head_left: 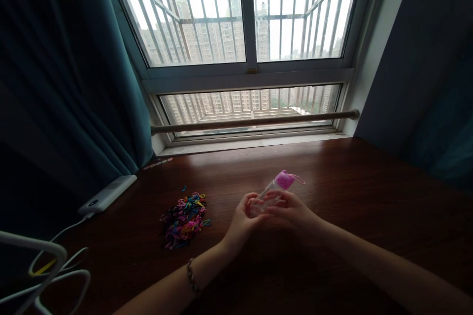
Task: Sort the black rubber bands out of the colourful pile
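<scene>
A small clear bottle (pixel 271 188) with a pink lid (pixel 284 179) and a thin pink loop strap is tilted, its lid end up and to the right. Around its lower end my left hand (pixel 247 211) is closed. My right hand (pixel 290 208) grips the bottle's middle from the right, fingers across its front. The bottle's base is partly hidden by my fingers. To the left of my hands lies a loose pile of colourful small elastic bands (pixel 186 219) on the dark wooden tabletop (pixel 229 167).
A white power strip (pixel 109 194) with a cable lies at the left edge, beside a blue curtain (pixel 121 108). White curved tubing (pixel 44 251) stands at the lower left. A metal rail (pixel 254 121) crosses the window behind the tabletop.
</scene>
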A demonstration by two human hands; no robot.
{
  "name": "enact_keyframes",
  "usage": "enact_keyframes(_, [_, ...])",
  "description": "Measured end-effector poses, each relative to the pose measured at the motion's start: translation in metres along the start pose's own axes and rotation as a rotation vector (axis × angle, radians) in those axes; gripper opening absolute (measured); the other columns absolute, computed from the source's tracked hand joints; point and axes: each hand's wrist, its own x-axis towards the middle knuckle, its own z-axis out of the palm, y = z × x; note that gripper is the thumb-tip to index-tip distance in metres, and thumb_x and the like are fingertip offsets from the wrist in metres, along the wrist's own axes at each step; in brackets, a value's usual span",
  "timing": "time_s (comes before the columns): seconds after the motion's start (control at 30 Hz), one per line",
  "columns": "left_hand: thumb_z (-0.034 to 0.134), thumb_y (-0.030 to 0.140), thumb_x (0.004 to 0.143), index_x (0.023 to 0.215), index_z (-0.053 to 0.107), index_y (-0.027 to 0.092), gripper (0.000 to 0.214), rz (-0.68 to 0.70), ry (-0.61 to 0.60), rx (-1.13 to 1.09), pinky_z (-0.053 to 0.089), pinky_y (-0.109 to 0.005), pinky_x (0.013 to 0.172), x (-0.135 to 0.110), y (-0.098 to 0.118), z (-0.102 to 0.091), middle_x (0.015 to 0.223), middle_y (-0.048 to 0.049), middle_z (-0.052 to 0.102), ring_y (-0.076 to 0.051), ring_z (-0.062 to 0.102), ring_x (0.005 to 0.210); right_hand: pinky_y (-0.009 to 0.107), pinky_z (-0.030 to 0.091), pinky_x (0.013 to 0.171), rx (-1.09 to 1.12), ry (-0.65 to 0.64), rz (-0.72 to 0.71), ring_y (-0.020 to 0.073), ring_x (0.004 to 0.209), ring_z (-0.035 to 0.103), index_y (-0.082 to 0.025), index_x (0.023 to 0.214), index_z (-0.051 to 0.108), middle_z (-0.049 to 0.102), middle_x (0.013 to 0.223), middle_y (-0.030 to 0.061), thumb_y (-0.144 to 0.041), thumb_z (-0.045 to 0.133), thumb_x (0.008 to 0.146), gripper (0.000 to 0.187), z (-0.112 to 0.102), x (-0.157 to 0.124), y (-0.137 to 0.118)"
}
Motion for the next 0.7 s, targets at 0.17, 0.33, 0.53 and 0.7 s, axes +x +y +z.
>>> enact_keyframes(0.17, [0.075, 0.023, 0.058, 0.11, 0.036, 0.021, 0.065, 0.079, -0.013, 0.057, 0.041, -0.037, 0.092, -0.006, -0.008, 0.006, 0.113, -0.0085, 0.051, -0.022, 0.052, 0.105, 0.033, 0.05, 0.064, -0.156, 0.071, -0.071, 0.0169, 0.068, 0.061, -0.016, 0.097, 0.058, 0.062, 0.096, 0.0073, -0.036, 0.071, 0.061, 0.042, -0.002, 0.006, 0.009])
enact_keyframes(0.33, [0.075, 0.024, 0.058, 0.117, 0.037, 0.02, 0.07, 0.104, 0.007, 0.193, 0.029, -0.042, 0.103, -0.007, -0.014, 0.005, 0.12, -0.0113, 0.047, -0.023, 0.041, 0.118, 0.033, 0.049, 0.063, -0.521, 0.23, -0.174, 0.0132, 0.062, 0.057, -0.016, 0.092, 0.06, 0.061, 0.098, 0.0071, -0.037, 0.07, 0.06, 0.039, -0.076, 0.038, 0.012])
enact_keyframes(0.53, [0.071, 0.024, 0.064, 0.113, 0.044, 0.02, 0.056, 0.12, -0.076, 0.192, 0.031, -0.041, 0.103, -0.011, -0.013, 0.005, 0.121, -0.0107, 0.05, -0.023, 0.043, 0.118, 0.035, 0.048, 0.067, -0.624, 0.256, -0.073, 0.015, 0.065, 0.056, -0.014, 0.081, 0.063, 0.062, 0.085, 0.0055, -0.029, 0.073, 0.051, 0.035, -0.171, 0.069, 0.006])
enact_keyframes(0.7, [0.069, 0.025, 0.066, 0.112, 0.047, 0.019, 0.051, 0.124, -0.105, 0.207, 0.03, -0.041, 0.104, -0.012, -0.01, 0.005, 0.12, -0.0102, 0.051, -0.022, 0.045, 0.116, 0.035, 0.048, 0.067, -0.613, 0.21, -0.025, 0.0153, 0.066, 0.057, -0.013, 0.08, 0.063, 0.063, 0.085, 0.0068, -0.025, 0.072, 0.05, 0.033, -0.205, 0.076, 0.001])
